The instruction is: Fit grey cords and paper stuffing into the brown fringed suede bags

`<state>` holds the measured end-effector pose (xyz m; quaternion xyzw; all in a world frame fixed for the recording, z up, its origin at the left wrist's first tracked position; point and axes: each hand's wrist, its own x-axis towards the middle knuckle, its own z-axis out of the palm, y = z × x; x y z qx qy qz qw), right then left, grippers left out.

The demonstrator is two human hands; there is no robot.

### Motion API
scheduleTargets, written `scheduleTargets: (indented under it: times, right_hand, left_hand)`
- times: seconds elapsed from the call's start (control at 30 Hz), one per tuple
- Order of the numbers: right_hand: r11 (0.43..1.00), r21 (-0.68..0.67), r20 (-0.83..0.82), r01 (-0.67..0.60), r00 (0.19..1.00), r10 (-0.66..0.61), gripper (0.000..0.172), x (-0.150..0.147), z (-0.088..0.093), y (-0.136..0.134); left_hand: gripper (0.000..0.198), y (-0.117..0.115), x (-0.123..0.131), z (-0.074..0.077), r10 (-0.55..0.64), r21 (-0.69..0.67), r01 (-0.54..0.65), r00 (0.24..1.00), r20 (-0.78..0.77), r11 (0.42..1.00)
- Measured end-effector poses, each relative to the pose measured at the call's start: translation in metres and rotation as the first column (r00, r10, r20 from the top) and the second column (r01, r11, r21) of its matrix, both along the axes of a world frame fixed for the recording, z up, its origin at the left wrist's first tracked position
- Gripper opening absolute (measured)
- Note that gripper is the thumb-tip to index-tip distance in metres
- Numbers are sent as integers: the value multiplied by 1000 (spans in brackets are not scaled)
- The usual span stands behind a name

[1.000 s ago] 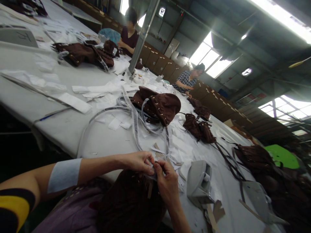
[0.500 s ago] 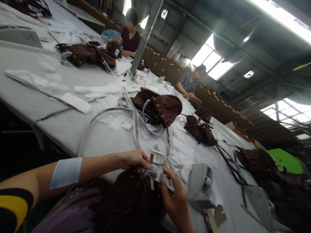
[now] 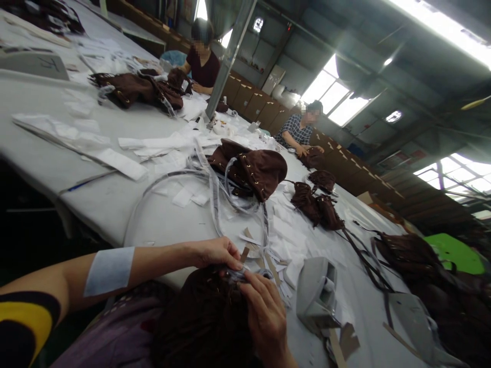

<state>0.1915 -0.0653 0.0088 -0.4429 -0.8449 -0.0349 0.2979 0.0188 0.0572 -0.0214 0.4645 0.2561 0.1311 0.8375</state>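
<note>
A dark brown suede bag (image 3: pixel 207 322) lies in my lap at the near table edge. My left hand (image 3: pixel 217 253) pinches its top edge together with a clear plastic strip (image 3: pixel 236 274). My right hand (image 3: pixel 264 317) is closed over the same spot from the right, fingers curled on the strip and the bag's rim. A pale band wraps my left forearm. Clear strapping (image 3: pixel 215 194) loops away from my hands across the white table (image 3: pixel 115 204).
A grey tape dispenser (image 3: pixel 316 294) stands right of my hands, among white paper scraps. More brown fringed bags (image 3: pixel 253 168) (image 3: pixel 316 204) lie along the table. Two other people (image 3: pixel 201 56) (image 3: pixel 299 130) work at the far side. Cardboard boxes line the wall.
My right hand drew away to the right with the strip, then came back onto the bag's top beside my left hand. The far person now holds a brown bag.
</note>
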Motion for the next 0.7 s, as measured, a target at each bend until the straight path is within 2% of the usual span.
scheduleTargets:
  times: [0.13,0.2,0.27,0.37,0.43,0.5,0.6,0.7]
  right_hand:
    - [1000,-21,1,11,1000,-11,27,-4,0,-1]
    - [992,-69,-94,103,990,-110,25,-6,-1,1]
    - [960,-170,-196,222,947,-254,20,-8,-1,6]
    - [870,-407,-287,280,865,-412,13,-11,5,12]
    - [791,-567,-329,229,818,-472,12,-12,11,16]
    - [700,-697,-353,156,775,-525,15,-12,16,18]
    - [586,-808,-378,62,708,-597,22,-10,18,20]
    - [534,-845,-421,7,607,-674,29,-8,13,21]
  left_hand:
    - [29,-6,3,6,30,62,-27,999,-37,998]
    - [28,-11,5,8,45,148,-39,998,-33,988]
    - [26,-16,7,8,80,234,-73,997,-22,970]
    - [19,-22,9,4,136,362,-130,991,10,923]
    - [17,-24,8,1,140,417,-145,989,42,897]
    - [15,-26,5,2,116,426,-124,992,45,896]
    - [17,-27,0,6,61,396,-55,998,-2,916]
    - [20,-29,-3,8,61,404,-54,998,-6,913]
